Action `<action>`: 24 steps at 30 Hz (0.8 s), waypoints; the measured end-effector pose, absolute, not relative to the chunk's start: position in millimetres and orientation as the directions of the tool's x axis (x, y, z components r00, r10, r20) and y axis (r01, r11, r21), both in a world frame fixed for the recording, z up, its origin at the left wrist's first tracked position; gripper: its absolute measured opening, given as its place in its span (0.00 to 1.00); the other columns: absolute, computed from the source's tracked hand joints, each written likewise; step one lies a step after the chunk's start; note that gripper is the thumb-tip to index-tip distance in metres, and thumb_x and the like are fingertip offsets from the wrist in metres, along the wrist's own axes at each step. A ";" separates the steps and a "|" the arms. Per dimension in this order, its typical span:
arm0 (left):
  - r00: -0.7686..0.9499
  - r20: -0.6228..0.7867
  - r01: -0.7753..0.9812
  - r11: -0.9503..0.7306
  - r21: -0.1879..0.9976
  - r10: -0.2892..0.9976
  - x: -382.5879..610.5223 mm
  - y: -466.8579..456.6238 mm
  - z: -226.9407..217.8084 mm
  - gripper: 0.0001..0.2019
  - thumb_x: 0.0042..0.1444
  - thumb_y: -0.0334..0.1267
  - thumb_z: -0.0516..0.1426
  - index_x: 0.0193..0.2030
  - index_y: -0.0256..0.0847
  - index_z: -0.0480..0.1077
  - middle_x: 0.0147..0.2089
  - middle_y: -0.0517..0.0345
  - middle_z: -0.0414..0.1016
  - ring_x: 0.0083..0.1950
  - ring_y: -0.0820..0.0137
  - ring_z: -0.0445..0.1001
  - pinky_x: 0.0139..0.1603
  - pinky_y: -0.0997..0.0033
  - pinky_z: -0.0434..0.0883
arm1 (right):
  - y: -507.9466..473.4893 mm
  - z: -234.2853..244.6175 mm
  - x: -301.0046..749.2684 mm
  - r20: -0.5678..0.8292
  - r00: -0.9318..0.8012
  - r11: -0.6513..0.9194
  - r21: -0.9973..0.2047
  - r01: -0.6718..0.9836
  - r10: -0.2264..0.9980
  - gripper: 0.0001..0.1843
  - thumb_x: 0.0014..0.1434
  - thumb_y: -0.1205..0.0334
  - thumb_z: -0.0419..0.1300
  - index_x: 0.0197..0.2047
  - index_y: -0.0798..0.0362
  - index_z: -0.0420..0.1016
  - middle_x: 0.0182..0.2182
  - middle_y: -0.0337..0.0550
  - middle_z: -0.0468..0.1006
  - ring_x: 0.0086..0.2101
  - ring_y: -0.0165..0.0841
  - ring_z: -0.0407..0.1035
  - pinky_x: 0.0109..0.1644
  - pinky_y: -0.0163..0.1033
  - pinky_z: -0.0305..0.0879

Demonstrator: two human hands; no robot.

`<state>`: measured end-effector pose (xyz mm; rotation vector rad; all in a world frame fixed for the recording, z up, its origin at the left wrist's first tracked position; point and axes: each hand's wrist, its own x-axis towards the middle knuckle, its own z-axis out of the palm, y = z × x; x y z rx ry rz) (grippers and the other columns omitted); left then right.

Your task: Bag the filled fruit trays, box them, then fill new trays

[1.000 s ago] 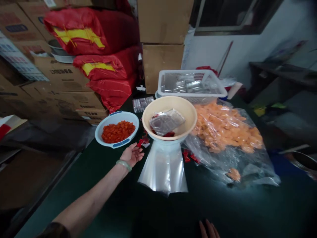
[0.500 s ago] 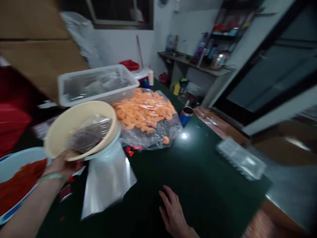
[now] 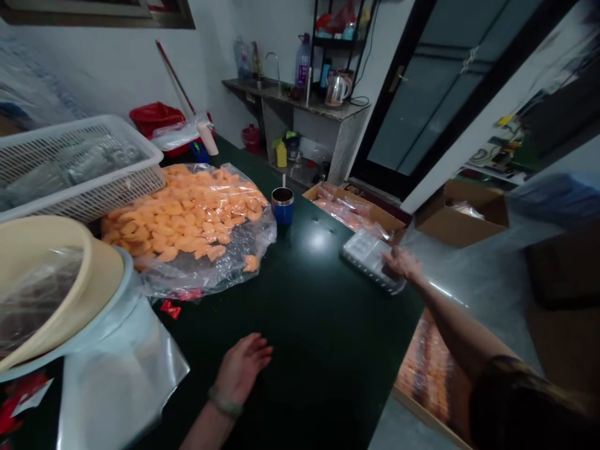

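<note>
My left hand (image 3: 244, 369), with a bracelet at the wrist, rests open and palm down on the dark green table (image 3: 309, 312), holding nothing. My right arm stretches out to the right. My right hand (image 3: 400, 264) lies on the corner of a stack of clear plastic trays (image 3: 368, 253) at the table's right edge. Its fingers are blurred, so the grip is unclear.
A clear bag of orange pieces (image 3: 187, 219) lies at the back left, beside a white basket (image 3: 70, 165). A beige bowl (image 3: 51, 281) stands on a stack of plastic bags (image 3: 122, 369). A blue cup (image 3: 282, 205) stands mid-table. Open cardboard boxes (image 3: 356, 209) sit beyond the right edge.
The view has swung to the right. My left hand left the beige bowl and came down onto the table. My right hand left the table and reached out to the clear trays.
</note>
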<state>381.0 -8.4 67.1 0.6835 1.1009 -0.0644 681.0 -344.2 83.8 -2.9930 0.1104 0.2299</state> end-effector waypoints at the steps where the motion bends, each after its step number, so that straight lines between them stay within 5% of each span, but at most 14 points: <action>1: 0.537 -0.807 0.398 0.770 0.498 0.245 395.1 -32.3 67.7 0.04 0.56 0.28 0.53 0.39 0.32 0.66 0.30 0.51 0.74 0.29 0.67 0.76 0.29 0.70 0.69 | -337.8 74.3 674.9 -0.190 0.981 -0.988 -0.135 -0.072 -0.045 0.26 0.60 0.46 0.48 0.50 0.60 0.67 0.47 0.63 0.71 0.49 0.51 0.66 0.49 0.53 0.59; 6: 0.663 -0.686 0.487 0.523 0.699 0.300 442.5 -106.9 62.0 0.28 0.54 0.39 0.58 0.59 0.34 0.56 0.47 0.45 0.73 0.41 0.66 0.75 0.30 0.75 0.66 | -294.5 43.3 604.1 -0.318 0.935 -0.967 -0.244 0.079 0.157 0.29 0.56 0.37 0.49 0.40 0.57 0.69 0.37 0.55 0.75 0.39 0.43 0.72 0.39 0.41 0.62; 10: 0.737 -0.569 0.389 0.458 0.799 0.366 446.7 -113.4 57.5 0.30 0.48 0.46 0.62 0.56 0.36 0.60 0.47 0.45 0.74 0.44 0.63 0.74 0.36 0.72 0.68 | -259.9 41.4 544.9 -0.303 0.902 -0.844 -0.524 0.111 0.307 0.25 0.49 0.39 0.56 0.32 0.55 0.66 0.29 0.49 0.73 0.33 0.39 0.70 0.33 0.38 0.61; 13: 0.743 -0.465 0.188 0.516 0.836 0.481 423.9 -102.5 60.7 0.33 0.43 0.47 0.65 0.54 0.36 0.60 0.49 0.43 0.73 0.46 0.60 0.74 0.43 0.68 0.70 | -237.3 54.0 509.5 -0.318 0.827 -0.523 -0.852 -0.035 0.463 0.23 0.48 0.41 0.58 0.34 0.53 0.63 0.29 0.44 0.72 0.31 0.36 0.68 0.32 0.38 0.63; 15: 0.743 -0.423 0.079 0.561 0.824 0.518 401.6 -93.3 66.3 0.33 0.44 0.48 0.64 0.54 0.37 0.60 0.49 0.43 0.73 0.45 0.60 0.75 0.45 0.65 0.71 | -222.4 67.8 488.8 -0.296 0.714 -0.252 -0.952 -0.172 0.635 0.23 0.49 0.44 0.59 0.40 0.53 0.62 0.33 0.42 0.72 0.34 0.35 0.69 0.35 0.38 0.65; 17: 0.740 -0.393 0.025 0.561 0.827 0.545 378.8 -83.7 72.3 0.31 0.46 0.49 0.63 0.54 0.37 0.60 0.47 0.44 0.74 0.44 0.60 0.75 0.45 0.63 0.71 | -205.6 82.9 469.3 -0.233 0.654 -0.144 -0.972 -0.188 0.720 0.24 0.48 0.48 0.60 0.43 0.53 0.61 0.36 0.43 0.72 0.36 0.34 0.68 0.38 0.38 0.65; 20: 0.711 -0.337 -0.043 0.516 0.855 0.618 349.4 -69.1 76.2 0.38 0.45 0.47 0.64 0.61 0.40 0.54 0.50 0.46 0.73 0.47 0.61 0.74 0.48 0.64 0.70 | -176.2 104.3 438.4 -0.183 0.710 -0.336 -0.938 0.080 0.680 0.19 0.46 0.55 0.59 0.39 0.54 0.60 0.30 0.41 0.70 0.30 0.32 0.65 0.33 0.37 0.61; 24: 0.714 -0.302 -0.186 0.587 0.788 0.632 318.0 -51.2 71.2 0.47 0.41 0.48 0.66 0.65 0.45 0.48 0.57 0.49 0.68 0.55 0.59 0.70 0.55 0.63 0.66 | -139.0 127.2 389.4 -0.059 0.685 -0.554 -0.641 0.532 0.726 0.13 0.46 0.59 0.56 0.35 0.54 0.59 0.29 0.43 0.71 0.29 0.35 0.64 0.33 0.40 0.58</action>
